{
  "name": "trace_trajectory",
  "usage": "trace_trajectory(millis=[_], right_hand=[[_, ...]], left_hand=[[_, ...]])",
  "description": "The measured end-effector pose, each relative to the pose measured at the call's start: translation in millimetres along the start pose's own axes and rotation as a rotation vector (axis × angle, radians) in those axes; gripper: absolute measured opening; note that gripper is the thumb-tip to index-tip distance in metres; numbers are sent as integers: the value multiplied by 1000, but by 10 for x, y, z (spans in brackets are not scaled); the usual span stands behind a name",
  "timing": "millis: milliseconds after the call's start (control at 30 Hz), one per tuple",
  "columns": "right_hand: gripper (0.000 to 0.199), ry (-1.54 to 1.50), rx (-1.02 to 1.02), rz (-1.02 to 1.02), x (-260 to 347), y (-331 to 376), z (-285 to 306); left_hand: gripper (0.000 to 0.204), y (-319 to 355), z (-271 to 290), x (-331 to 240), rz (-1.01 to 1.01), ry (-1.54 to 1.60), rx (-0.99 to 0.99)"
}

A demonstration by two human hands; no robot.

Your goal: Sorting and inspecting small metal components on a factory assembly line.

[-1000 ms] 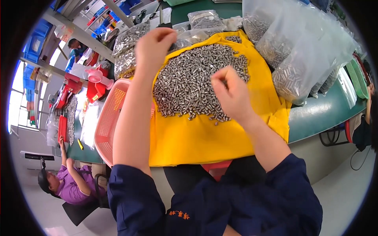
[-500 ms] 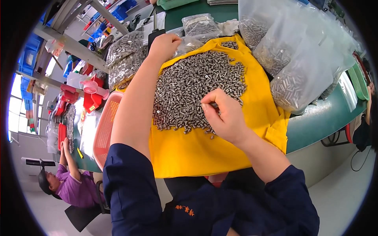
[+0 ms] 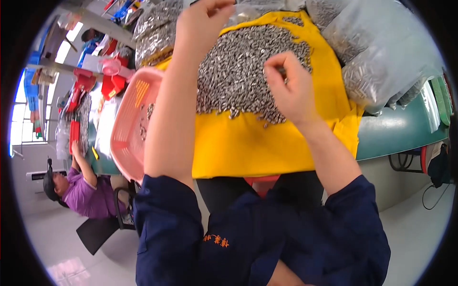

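A wide pile of small silvery metal cylinders (image 3: pixel 243 62) covers the middle of a yellow cloth (image 3: pixel 248 150). My right hand (image 3: pixel 293 90) hovers over the right part of the pile, thumb and forefinger bent together in a pinch. Anything between those fingertips is too small to make out. Beyond the pile's far left edge, my left hand (image 3: pixel 200 24) is raised near the top of the picture with its fingers curled in. What it holds, if anything, is hidden. My left forearm passes in front of a pink plastic basket (image 3: pixel 125 136), where several small metal pieces lie.
Clear bags of metal parts (image 3: pixel 365 78) stand at the right, others (image 3: pixel 157 31) at the far left. The green table (image 3: pixel 396 131) shows beyond the cloth. To the left, a person in a purple shirt (image 3: pixel 93 195) sits at a bench beside red bins (image 3: pixel 112 86).
The whole view has tipped, so the table sits higher in the picture. My right hand has moved farther over the pile, still pinched. My left hand keeps nearly the same place beyond the pile.
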State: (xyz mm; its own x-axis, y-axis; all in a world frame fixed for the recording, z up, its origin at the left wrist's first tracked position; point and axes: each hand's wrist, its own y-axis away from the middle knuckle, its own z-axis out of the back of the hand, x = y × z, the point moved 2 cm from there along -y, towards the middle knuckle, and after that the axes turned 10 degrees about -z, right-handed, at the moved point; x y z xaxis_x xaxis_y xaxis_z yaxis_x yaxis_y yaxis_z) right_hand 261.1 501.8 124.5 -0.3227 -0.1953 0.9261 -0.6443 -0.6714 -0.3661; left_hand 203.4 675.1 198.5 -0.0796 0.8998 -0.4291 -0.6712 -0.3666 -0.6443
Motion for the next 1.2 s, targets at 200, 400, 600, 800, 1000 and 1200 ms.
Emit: trace_trajectory(millis=[200, 400, 600, 800, 1000, 1200], right_hand=[[6, 39, 53, 61, -127, 49, -148], [6, 106, 105, 72, -117, 117, -240], [6, 126, 108, 34, -151, 104, -224], [6, 14, 232, -74, -147, 135, -238], [7, -75, 456, -215, -94, 171, -246], [6, -113, 507, -263, -26, 175, -262]], left_hand=[[17, 1561, 35, -173, 350, 77, 343], [23, 1821, 1, -215, 321, -216, 296], [18, 1810, 40, -152, 200, -124, 400], [11, 1709, 96, -137, 531, 265, 291], [15, 1625, -115, -68, 601, 1027, 24], [14, 1647, -161, -55, 579, 1214, -10]])
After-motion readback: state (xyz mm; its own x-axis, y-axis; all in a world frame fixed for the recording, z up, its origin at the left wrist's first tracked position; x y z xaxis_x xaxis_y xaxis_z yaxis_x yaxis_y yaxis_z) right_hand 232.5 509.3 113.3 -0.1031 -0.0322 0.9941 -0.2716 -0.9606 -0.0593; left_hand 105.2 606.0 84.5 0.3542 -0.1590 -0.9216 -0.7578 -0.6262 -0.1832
